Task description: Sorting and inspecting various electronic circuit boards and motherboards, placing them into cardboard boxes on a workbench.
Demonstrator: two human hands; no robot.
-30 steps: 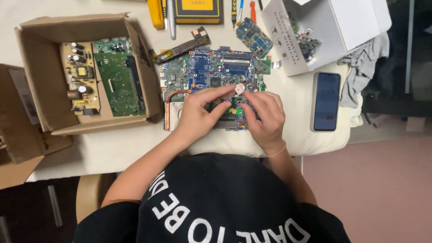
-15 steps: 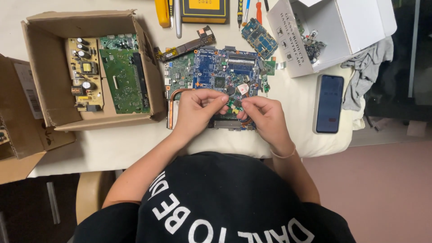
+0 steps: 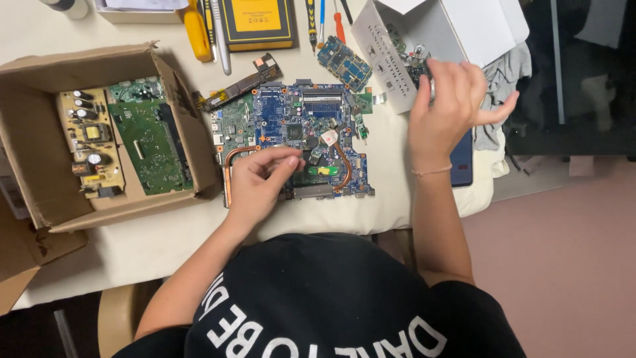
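Observation:
A blue and green laptop motherboard [image 3: 298, 126] lies flat on the pale table in front of me, with a curved copper heat pipe [image 3: 228, 166] along its left side. My left hand [image 3: 262, 182] rests on the board's lower left part, thumb and fingertips pinched together against it. My right hand [image 3: 447, 109] is lifted off the board and hovers at the mouth of an open white box [image 3: 464, 30] that holds small parts. A tiny silvery bit shows by its index finger; I cannot tell whether it is held.
An open cardboard box [image 3: 192, 126] at the left holds a green circuit board [image 3: 149, 142] and a tan power board [image 3: 93, 142]. Behind the motherboard lie a yellow case [image 3: 257, 20], screwdrivers [image 3: 311, 20] and a small blue board [image 3: 343, 63]. A dark phone [image 3: 462, 162] lies under my right wrist, beside a grey cloth [image 3: 507, 86].
My right hand has left the motherboard and swung up and right to the white box. My left hand stays on the board, shifted slightly left.

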